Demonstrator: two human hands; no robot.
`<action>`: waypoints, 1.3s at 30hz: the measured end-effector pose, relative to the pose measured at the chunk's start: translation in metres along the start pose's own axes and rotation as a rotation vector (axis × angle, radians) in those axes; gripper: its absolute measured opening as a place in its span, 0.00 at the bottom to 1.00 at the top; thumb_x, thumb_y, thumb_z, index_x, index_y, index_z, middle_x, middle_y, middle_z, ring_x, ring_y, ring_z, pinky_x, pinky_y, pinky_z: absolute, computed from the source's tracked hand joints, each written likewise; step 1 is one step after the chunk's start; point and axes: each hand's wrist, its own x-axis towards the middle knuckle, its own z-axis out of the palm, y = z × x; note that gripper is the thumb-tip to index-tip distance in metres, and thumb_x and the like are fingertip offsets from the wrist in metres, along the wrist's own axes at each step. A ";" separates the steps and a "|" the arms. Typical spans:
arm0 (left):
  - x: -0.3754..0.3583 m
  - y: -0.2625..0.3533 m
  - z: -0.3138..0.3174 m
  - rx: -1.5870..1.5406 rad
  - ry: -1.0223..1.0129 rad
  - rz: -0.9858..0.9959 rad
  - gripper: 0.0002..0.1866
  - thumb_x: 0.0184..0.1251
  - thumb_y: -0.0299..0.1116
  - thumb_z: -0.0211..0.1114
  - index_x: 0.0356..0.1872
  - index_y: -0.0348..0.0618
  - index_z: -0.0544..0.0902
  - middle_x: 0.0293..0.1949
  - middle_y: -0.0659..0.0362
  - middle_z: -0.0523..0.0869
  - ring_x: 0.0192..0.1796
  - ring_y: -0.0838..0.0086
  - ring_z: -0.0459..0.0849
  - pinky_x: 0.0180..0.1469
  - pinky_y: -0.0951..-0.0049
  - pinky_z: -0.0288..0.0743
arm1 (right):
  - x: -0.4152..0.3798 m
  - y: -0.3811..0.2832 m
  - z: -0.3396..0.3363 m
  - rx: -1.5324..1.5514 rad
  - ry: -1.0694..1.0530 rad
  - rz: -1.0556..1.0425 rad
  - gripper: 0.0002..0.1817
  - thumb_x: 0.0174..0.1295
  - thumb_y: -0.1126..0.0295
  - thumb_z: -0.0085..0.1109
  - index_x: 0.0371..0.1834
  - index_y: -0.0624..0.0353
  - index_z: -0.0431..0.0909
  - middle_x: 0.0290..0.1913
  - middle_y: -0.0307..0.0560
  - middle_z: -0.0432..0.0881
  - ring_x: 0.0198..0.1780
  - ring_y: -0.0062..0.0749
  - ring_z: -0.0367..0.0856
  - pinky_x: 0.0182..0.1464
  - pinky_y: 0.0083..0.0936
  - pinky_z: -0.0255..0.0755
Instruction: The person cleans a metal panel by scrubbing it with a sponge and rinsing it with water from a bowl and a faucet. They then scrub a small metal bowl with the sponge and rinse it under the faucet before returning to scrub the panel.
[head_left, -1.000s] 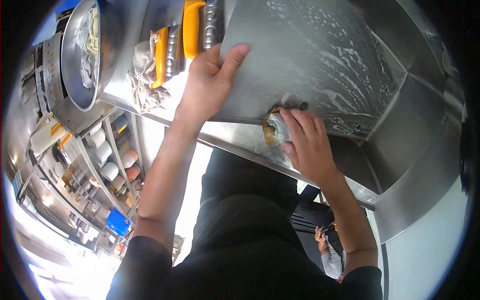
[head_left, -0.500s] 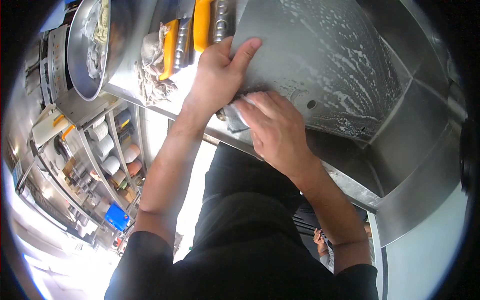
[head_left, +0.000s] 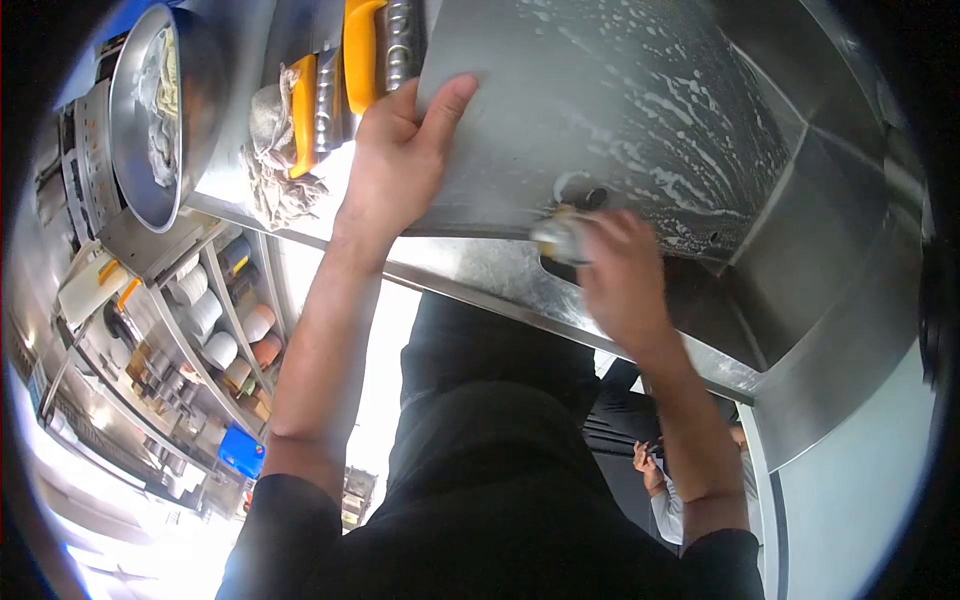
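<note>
Currently, from the head view, we are gripping the left edge of a soapy grey sheet (head_left: 530, 110) with our left hand (head_left: 400, 155), its thumb lying on the face. Our right hand (head_left: 625, 275), blurred, is holding a sponge (head_left: 558, 240) at the sheet's near edge, just beside a round hole (head_left: 596, 198). Yellow handles (head_left: 362, 60) and a crumpled cloth (head_left: 285, 195) are lying near a metal bowl (head_left: 203, 110).

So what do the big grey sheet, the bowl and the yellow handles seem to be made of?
Sheet: likely stainless steel, satin finish, from its even grey and soft sheen. Bowl: probably steel, shinier, from its silvery wall and bright rim. Handles: smooth plastic, perhaps, from their solid yellow; painted metal remains possible.
</note>
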 end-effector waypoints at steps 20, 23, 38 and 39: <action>-0.001 -0.006 0.002 -0.070 0.021 -0.017 0.20 0.80 0.48 0.62 0.35 0.41 0.84 0.20 0.76 0.67 0.23 0.91 0.60 0.24 0.82 0.52 | -0.083 0.150 -0.013 -0.197 -0.135 0.212 0.25 0.56 0.82 0.58 0.59 0.55 0.81 0.56 0.54 0.85 0.62 0.49 0.80 0.67 0.52 0.69; 0.000 -0.011 0.005 -0.008 0.019 0.008 0.18 0.81 0.48 0.61 0.37 0.43 0.84 0.21 0.76 0.68 0.22 0.91 0.61 0.24 0.83 0.52 | -0.045 0.077 -0.016 -0.098 -0.151 0.116 0.24 0.57 0.81 0.58 0.59 0.56 0.81 0.55 0.54 0.85 0.60 0.49 0.81 0.68 0.52 0.68; -0.004 -0.008 0.004 0.088 0.119 0.031 0.22 0.82 0.50 0.60 0.46 0.38 0.87 0.25 0.72 0.76 0.27 0.91 0.68 0.31 0.87 0.61 | -0.174 0.364 -0.014 -0.325 -0.322 0.449 0.23 0.54 0.82 0.59 0.54 0.53 0.85 0.53 0.55 0.87 0.58 0.53 0.82 0.63 0.50 0.72; -0.003 -0.009 0.004 0.085 0.119 0.031 0.22 0.82 0.50 0.60 0.46 0.38 0.87 0.25 0.72 0.76 0.27 0.91 0.68 0.31 0.87 0.61 | -0.170 0.369 -0.015 -0.382 -0.344 0.516 0.21 0.52 0.81 0.60 0.50 0.52 0.86 0.51 0.56 0.87 0.56 0.55 0.83 0.59 0.50 0.74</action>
